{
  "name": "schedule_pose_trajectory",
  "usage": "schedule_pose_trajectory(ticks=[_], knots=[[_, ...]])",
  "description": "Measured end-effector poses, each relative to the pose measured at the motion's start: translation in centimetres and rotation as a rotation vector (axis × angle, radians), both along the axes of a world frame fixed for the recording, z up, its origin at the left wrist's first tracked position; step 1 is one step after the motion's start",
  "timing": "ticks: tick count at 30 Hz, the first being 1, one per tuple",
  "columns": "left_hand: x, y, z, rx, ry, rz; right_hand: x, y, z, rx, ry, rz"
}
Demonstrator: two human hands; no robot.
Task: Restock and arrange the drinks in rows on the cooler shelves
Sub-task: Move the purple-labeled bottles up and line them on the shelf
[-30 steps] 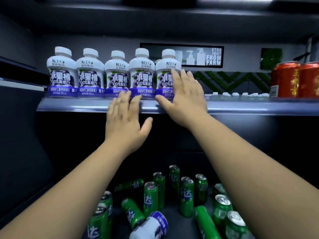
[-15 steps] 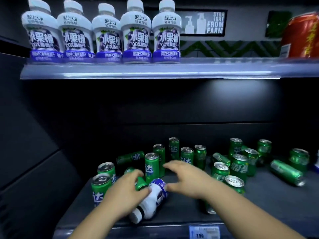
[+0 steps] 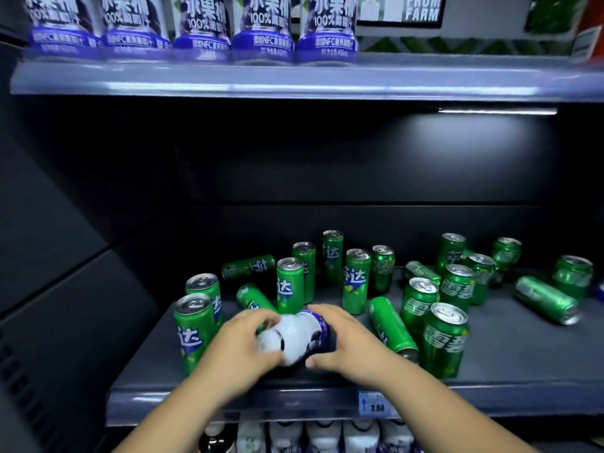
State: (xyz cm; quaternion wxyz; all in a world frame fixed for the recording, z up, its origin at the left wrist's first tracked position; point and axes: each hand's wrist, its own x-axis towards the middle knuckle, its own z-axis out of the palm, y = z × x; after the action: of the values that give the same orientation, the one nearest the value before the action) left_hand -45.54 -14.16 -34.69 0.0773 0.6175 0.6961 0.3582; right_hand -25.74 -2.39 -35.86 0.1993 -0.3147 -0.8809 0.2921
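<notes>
Just lowered, my left hand (image 3: 242, 344) and right hand (image 3: 347, 342) now clasp the fallen white purple-labelled plastic bottle (image 3: 295, 335) at lower centre, so I judge reshelving comes next.

Crowded with green cans (image 3: 290, 286), standing and lying, across the middle shelf (image 3: 523, 361). Free at the front right of it, and in the tall gap above the cans.

Bottle (image 3: 295, 338) on middle shelf (image 3: 490, 392), cans (image 3: 356, 281) behind, bottle row (image 3: 264, 31) above
</notes>
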Motion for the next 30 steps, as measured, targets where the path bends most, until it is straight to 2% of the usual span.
schedule_pose_trajectory(ticks=[2, 5, 10, 15, 22, 30], knots=[[0.4, 1.1, 1.6, 0.078, -0.078, -0.03, 0.1, 0.1, 0.2, -0.042, 0.043, 0.001], [1.7, 3.0, 3.2, 0.085, -0.164, -0.097, 0.3, 0.1, 0.8, -0.156, 0.115, -0.005], [1.5, 5.3, 0.8, -0.086, -0.497, -0.206, 1.6, 0.9, 0.7, -0.27, 0.247, -0.041], [2.0, 6.2, -2.8, -0.151, -0.607, -0.255, 2.5, 1.6, 0.9, -0.354, 0.289, -0.054], [4.2, 8.3, -2.2, -0.027, -0.62, -0.168, 5.5, 2.2, 4.3, -0.278, 0.238, -0.158], [11.1, 12.6, 6.8, 0.171, -0.599, -0.23, 15.5, 5.4, 8.7, -0.17, 0.379, -0.237]])
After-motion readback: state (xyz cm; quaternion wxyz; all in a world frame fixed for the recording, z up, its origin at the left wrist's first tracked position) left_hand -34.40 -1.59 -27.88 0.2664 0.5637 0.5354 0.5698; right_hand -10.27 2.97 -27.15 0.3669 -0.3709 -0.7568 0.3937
